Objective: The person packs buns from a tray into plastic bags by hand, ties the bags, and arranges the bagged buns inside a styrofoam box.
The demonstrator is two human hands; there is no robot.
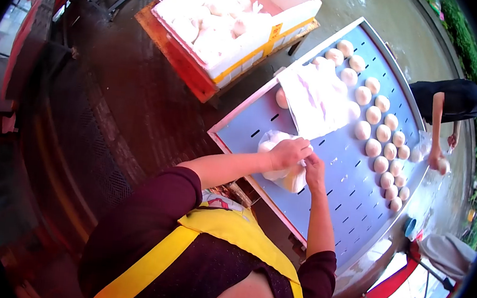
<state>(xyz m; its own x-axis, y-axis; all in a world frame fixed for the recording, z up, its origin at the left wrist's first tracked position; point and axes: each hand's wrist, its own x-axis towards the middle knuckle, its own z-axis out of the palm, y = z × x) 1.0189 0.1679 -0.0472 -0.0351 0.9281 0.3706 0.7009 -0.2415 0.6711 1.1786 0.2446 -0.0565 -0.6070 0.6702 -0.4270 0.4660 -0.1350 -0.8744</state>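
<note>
A thin plastic bag (291, 179) with pale contents, partly yellowish at the bottom, hangs over the near edge of a blue slotted tray table (348, 192). My left hand (289, 154) is closed on the bag's top. Close beside it, my right hand (314, 170) pinches the same gathered plastic. Behind my hands a white cloth or sheet (317, 96) lies on the table. Several round whitish balls (373, 148) are spread over the table's far side, and one (281, 98) sits left of the sheet.
A white foam box (243, 64) with yellow tape, holding pale items, stands on a wooden stand (193, 82) at the upper left. Across the table, a person in dark clothes (452, 99) holds a round ball in a hand. Another person's grey-clad limb (447, 255) shows lower right.
</note>
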